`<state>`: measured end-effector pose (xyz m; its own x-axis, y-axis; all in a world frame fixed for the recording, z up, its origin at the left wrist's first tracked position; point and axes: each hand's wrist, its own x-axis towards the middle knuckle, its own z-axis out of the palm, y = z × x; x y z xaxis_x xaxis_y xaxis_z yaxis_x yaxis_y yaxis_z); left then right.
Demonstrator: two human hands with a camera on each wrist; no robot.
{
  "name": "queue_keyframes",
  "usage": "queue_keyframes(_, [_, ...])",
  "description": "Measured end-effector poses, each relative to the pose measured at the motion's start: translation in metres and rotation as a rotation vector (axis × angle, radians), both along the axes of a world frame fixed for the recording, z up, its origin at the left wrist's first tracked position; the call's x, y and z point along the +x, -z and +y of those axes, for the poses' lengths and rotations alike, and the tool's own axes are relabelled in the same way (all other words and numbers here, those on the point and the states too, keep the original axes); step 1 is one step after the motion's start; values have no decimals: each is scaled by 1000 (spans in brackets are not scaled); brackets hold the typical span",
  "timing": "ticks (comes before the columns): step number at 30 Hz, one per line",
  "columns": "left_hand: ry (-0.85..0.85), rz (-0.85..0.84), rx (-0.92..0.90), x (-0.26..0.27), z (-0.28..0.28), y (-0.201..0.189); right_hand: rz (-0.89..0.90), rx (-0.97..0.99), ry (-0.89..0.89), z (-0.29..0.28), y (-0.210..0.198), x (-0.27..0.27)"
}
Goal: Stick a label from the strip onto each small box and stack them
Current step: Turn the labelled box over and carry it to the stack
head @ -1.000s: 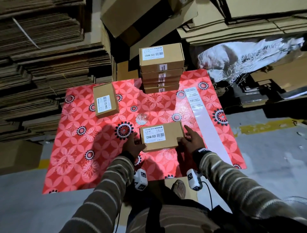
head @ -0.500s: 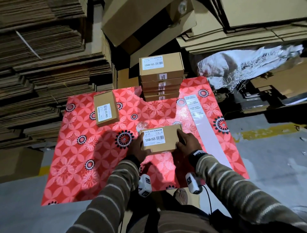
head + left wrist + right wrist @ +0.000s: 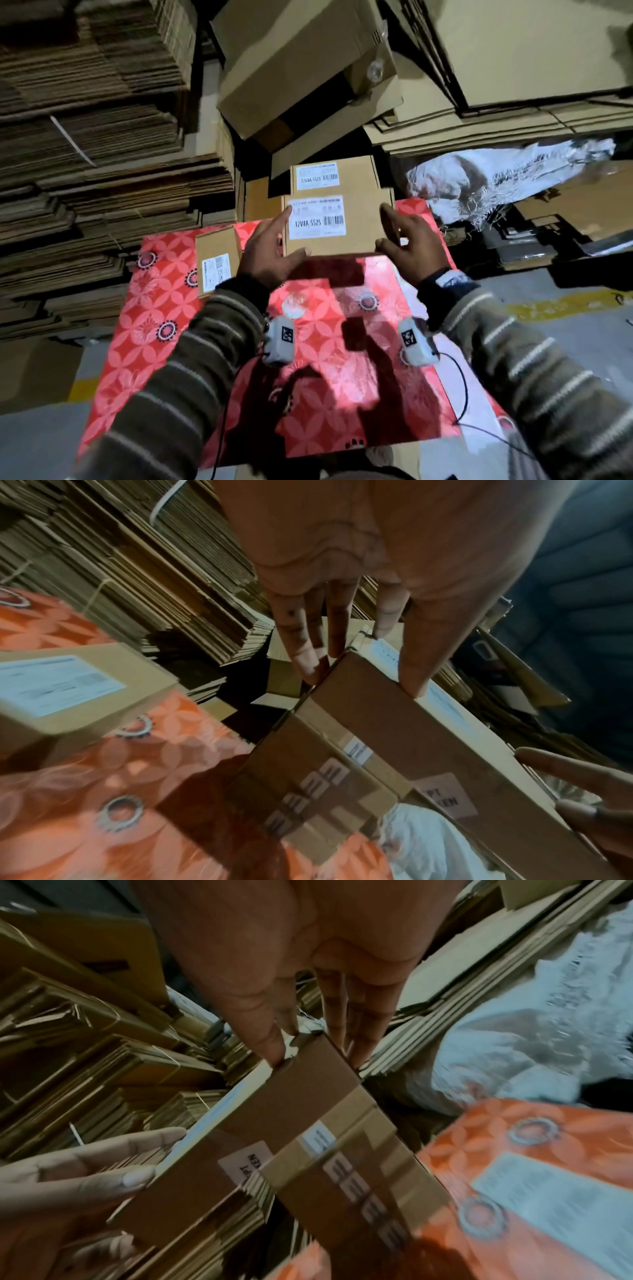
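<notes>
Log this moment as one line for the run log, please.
phase: stacking | left hand + right hand: hold labelled box by its ends, above stack | not yet set down

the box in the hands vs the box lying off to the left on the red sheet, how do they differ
The held box is lifted off the red sheet between the left hand and right hand; the lone box lies flat, untouched. The held box's label reads toward the camera; the lone box's is turned sideways. Both are brown cardboard with white labels.
</notes>
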<state>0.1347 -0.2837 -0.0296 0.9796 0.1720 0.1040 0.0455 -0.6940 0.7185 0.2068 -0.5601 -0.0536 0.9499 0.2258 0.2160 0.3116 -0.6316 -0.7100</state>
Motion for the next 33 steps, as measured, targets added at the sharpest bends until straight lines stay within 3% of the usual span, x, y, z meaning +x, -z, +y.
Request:
queue_keyframes(6, [-36, 14, -8, 100, 21, -26, 9, -20, 51, 24, -57, 89])
queue_keyframes(12, [-69, 100, -12, 159, 30, -12, 153, -14, 55, 44, -54, 141])
queue_keyframes(21, [-107, 161, -4, 178, 31, 4, 227, 35, 78, 46, -29, 170])
queue_keyframes(33, [-88, 160, -15, 176, 36, 8, 218, -87, 34, 46, -22, 173])
